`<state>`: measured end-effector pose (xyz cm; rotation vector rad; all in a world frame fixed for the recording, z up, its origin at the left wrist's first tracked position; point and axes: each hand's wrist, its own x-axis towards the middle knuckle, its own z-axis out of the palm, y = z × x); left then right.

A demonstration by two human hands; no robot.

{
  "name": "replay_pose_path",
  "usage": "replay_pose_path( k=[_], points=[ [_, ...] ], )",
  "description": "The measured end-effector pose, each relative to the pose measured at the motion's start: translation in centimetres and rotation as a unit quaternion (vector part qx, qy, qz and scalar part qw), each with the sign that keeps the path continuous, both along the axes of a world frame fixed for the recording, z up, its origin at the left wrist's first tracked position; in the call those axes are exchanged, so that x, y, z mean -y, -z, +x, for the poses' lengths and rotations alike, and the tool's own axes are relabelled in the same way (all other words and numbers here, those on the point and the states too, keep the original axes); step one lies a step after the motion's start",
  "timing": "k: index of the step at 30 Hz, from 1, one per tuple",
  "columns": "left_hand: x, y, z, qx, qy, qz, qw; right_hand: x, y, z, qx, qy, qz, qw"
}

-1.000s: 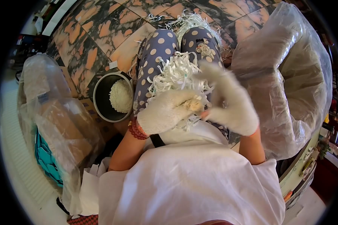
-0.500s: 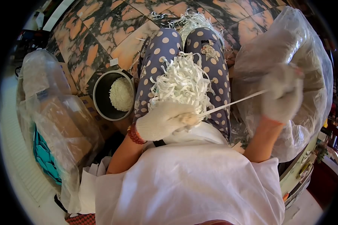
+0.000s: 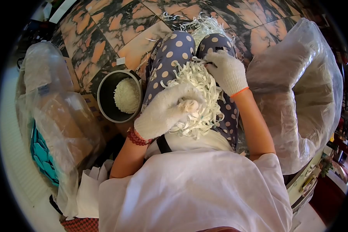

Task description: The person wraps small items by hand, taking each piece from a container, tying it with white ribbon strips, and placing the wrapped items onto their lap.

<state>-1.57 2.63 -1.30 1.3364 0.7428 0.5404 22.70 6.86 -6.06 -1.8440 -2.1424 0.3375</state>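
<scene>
White gloves cover both hands. A heap of thin white strips [image 3: 203, 112] lies on my lap over dotted trousers. My left hand [image 3: 168, 108] is closed over the heap's left side, with a small pale bundle [image 3: 188, 105] at its thumb; what the fingers grip is too small to make out. At the heap's upper right edge, my right hand [image 3: 225, 70] has its fingers bent down against the strips, and its fingertips are partly hidden.
A metal pot [image 3: 100, 98] holding white material [image 3: 127, 95] stands on the left. Beyond it is a clear plastic bag [image 3: 71, 127] around cardboard. A large open plastic bag [image 3: 270, 96] stands on the right. More strips [image 3: 205, 28] lie beyond the knees.
My right hand pulled a long white strip out to the right, then came back to the heap's far edge. My left hand has shifted slightly left and up.
</scene>
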Motion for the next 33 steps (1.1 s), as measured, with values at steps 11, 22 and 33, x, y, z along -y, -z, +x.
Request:
replay_pose_path(
  k=[11, 22, 33],
  points=[
    [-2.6, -1.1, 5.0, -0.087, 0.009, 0.245, 0.965, 5.3, -9.6, 0.4, -0.341, -0.053, -0.008, 0.938],
    [-0.4, -1.0, 2.8, -0.028, 0.086, 0.256, 0.962, 7.3, -12.2, 8.5, -0.833, -0.052, -0.002, 0.551],
    [0.5, 1.3, 1.0, -0.011, 0.116, 0.093, 0.989, 12.5, -18.8, 27.6, -0.740, 0.104, 0.234, 0.622]
  ],
)
